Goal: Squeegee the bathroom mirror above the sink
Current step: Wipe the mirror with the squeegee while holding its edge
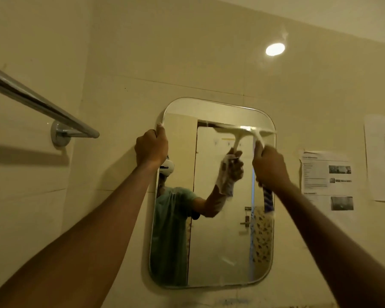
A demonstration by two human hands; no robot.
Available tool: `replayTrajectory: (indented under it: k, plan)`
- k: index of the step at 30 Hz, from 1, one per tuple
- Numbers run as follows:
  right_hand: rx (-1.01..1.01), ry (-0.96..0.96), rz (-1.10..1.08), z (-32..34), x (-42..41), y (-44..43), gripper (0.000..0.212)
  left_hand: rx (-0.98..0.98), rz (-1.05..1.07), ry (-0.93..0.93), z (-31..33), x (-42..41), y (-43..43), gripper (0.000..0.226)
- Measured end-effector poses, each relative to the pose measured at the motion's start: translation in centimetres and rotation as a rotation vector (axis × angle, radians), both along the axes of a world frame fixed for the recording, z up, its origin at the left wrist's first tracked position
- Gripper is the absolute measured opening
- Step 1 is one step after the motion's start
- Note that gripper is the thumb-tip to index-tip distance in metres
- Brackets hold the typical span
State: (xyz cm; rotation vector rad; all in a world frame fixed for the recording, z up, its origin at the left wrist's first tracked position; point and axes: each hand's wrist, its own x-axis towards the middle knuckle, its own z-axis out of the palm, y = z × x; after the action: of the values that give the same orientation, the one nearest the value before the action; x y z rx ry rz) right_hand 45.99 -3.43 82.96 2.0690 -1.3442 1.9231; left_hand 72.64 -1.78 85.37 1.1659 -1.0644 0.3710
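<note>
A rounded rectangular mirror (220, 241) hangs on the tiled wall. My left hand (151, 147) grips the mirror's upper left edge. My right hand (270, 166) is closed around the handle of a white squeegee (257, 133), whose blade lies flat across the glass near the top right corner. A striped cloth (267, 196) hangs down from under my right hand. The mirror reflects a person in a green shirt, the raised arm and a door. The sink is out of view.
A chrome towel rail (42, 105) juts out from the wall at upper left, close to my left arm. Printed paper sheets (327, 174) are stuck to the wall right of the mirror. A round light reflection (275, 49) glares on the tiles above.
</note>
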Motion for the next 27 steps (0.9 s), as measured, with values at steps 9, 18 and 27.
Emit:
replayTrajectory:
  k: [9,18,27]
  plan:
    - [0.075,-0.036,-0.013,-3.2,0.5,2.4,0.046,-0.011,-0.003,-0.048,-0.4,0.0,0.3,0.055]
    - [0.008,-0.017,-0.009,-1.3,1.6,0.8,0.044,-0.057,-0.014,-0.021,-1.0,-0.1,0.3,0.052]
    - [0.121,0.017,-0.034,-15.5,2.9,2.8,0.041,-0.024,-0.044,-0.002,-4.0,-0.1,1.3,0.053]
